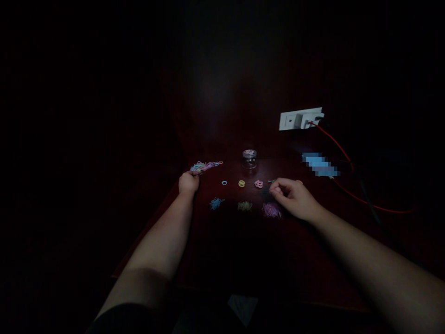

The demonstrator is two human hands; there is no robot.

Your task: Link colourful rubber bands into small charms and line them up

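Note:
My left hand (pixel 189 183) is closed at the near edge of a mixed-colour pile of small elastic hair bands (pixel 206 167); whatever its curled fingers hold is hidden. Over the right part of the tabletop, my right hand (pixel 295 198) makes a pinch, its contents too small to make out. Beside those fingertips lie pink bands (pixel 258 184) and a green band (pixel 271 181). Further left in that row are yellow bands (pixel 241 183) and a blue band (pixel 224 183). Nearer to me sit heaps of blue bands (pixel 216 203), dull yellow bands (pixel 244 206) and purple bands (pixel 272 210).
A clear lidded jar (pixel 249 158) stands at the back of the dark red table (pixel 236 250). To the right lies a blurred-out blue device (pixel 319 164). A red cable (pixel 333 139) hangs from a plug in the white wall socket (pixel 290 120). The surroundings are very dark.

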